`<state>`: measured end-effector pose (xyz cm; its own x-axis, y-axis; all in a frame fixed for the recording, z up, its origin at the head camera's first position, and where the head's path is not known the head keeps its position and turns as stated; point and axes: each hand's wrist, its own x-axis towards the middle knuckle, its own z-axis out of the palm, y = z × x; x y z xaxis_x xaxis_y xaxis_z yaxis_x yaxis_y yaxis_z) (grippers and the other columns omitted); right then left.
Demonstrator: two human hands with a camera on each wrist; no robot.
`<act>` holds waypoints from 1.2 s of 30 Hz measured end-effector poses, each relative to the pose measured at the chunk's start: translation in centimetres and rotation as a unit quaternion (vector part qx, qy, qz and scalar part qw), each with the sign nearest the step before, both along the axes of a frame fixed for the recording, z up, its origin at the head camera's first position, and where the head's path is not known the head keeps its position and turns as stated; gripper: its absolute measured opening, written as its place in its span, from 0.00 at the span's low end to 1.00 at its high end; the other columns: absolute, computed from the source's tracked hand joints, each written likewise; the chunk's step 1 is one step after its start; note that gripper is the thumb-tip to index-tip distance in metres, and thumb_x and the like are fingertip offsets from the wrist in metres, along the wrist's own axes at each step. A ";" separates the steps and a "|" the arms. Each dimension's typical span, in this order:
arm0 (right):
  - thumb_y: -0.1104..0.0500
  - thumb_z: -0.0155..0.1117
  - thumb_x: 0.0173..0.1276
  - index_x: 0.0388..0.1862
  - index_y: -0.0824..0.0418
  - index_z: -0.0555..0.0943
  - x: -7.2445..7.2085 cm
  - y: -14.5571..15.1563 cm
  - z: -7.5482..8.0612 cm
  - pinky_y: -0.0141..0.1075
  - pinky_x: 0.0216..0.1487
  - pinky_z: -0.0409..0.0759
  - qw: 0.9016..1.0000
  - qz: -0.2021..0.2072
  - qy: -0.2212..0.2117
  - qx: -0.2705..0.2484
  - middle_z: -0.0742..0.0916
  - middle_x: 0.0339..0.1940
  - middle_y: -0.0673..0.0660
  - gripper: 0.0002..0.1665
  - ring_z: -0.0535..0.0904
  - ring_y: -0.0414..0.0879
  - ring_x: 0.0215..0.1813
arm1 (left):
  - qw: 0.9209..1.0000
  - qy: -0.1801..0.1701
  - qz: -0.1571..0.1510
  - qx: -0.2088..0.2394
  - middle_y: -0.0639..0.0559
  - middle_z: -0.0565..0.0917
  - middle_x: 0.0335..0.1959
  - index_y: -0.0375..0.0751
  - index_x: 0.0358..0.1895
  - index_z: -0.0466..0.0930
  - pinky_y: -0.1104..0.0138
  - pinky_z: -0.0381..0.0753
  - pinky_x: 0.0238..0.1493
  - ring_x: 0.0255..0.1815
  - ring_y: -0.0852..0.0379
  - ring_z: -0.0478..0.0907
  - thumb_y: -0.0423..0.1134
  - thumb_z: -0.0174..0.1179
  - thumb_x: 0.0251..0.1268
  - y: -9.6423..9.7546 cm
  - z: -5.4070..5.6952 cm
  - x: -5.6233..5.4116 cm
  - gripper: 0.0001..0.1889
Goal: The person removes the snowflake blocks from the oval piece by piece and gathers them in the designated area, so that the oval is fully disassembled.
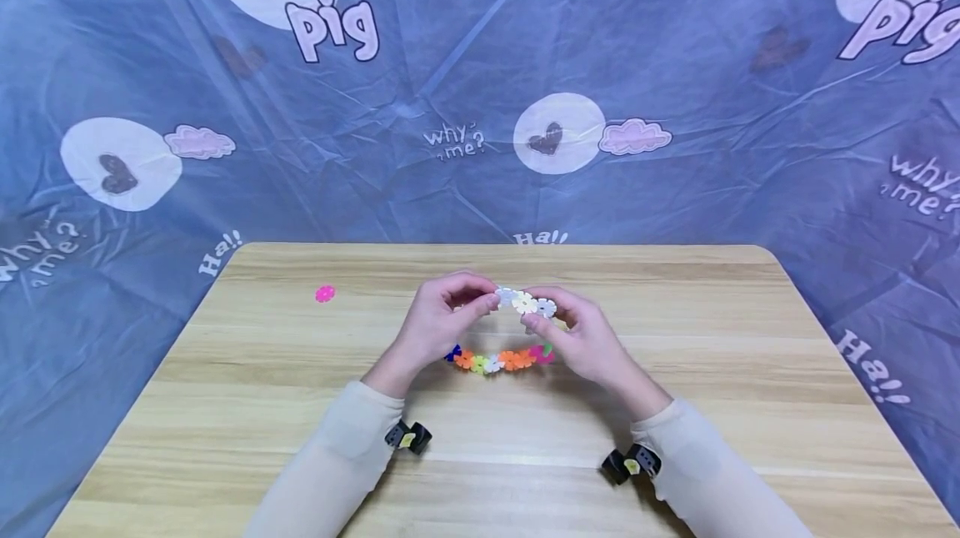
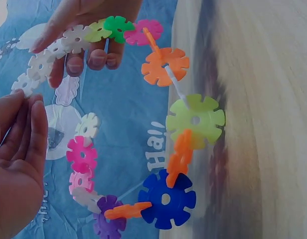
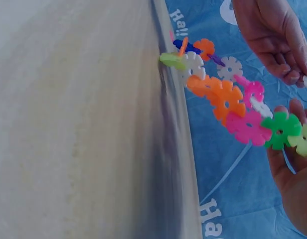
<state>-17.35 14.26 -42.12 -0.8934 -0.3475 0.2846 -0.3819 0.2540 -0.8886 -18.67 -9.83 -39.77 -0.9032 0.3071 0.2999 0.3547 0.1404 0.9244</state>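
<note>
Notched plastic snowflake discs in many colours are linked into a chain (image 1: 492, 364) that hangs in a loop over the table. My left hand (image 1: 435, 321) pinches a white snowflake disc (image 2: 25, 85) at the upper stretch of it. With thumb and fingers, my right hand (image 1: 585, 336) holds the neighbouring pale discs, close to a green disc (image 2: 118, 29). Lower down hang an orange disc (image 2: 165, 67), a yellow-green disc (image 2: 206, 112) and a blue disc (image 2: 158, 209). Another white disc (image 2: 87, 125) tops the pink discs, apart from the left fingertips in the left wrist view.
A single pink snowflake disc (image 1: 325, 294) lies on the wooden table (image 1: 225, 404), to the left. Behind the table hangs a blue printed cloth (image 1: 420, 188). Each wrist carries a small black camera, one by the left sleeve (image 1: 352, 429).
</note>
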 end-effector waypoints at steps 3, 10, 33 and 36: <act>0.68 0.65 0.78 0.68 0.69 0.80 0.1 0.0 -0.2 0.39 0.27 0.88 1.000 0.016 0.007 -0.013 0.89 0.42 0.72 0.22 0.87 0.53 0.35 | 1.000 -0.007 -0.010 0.009 0.32 0.90 0.46 0.27 0.51 0.87 0.68 0.90 0.48 0.42 0.49 0.90 0.26 0.67 0.72 0.0 -0.1 0.0 0.09; 0.68 0.65 0.78 0.68 0.68 0.80 0.2 -0.3 -0.1 0.40 0.29 0.89 0.999 0.025 0.029 -0.008 0.89 0.37 0.65 0.22 0.86 0.44 0.34 | 1.000 -0.005 -0.020 0.013 0.34 0.90 0.50 0.28 0.55 0.87 0.68 0.89 0.50 0.44 0.63 0.86 0.28 0.68 0.72 0.4 -0.6 0.1 0.12; 0.66 0.66 0.79 0.67 0.66 0.81 0.5 -1.1 0.2 0.40 0.26 0.86 0.999 0.005 0.035 0.009 0.87 0.34 0.64 0.21 0.83 0.54 0.27 | 0.987 0.128 0.093 0.013 0.40 0.91 0.37 0.29 0.38 0.90 0.70 0.87 0.43 0.36 0.55 0.85 0.27 0.74 0.66 2.2 -0.9 0.8 0.03; 0.65 0.67 0.78 0.66 0.65 0.82 0.5 -1.2 0.2 0.36 0.27 0.85 0.999 0.002 0.042 0.013 0.88 0.34 0.61 0.20 0.83 0.53 0.28 | 0.981 0.171 0.094 -0.001 0.40 0.90 0.35 0.28 0.36 0.88 0.68 0.88 0.43 0.35 0.50 0.85 0.26 0.72 0.66 2.4 -1.1 0.8 0.03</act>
<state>-16.83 13.06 -41.89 -0.8650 -0.3597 0.3498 -0.4565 0.2749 -0.8462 -17.87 -7.46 -40.84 -0.7907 0.1457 0.5946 0.6115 0.2342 0.7558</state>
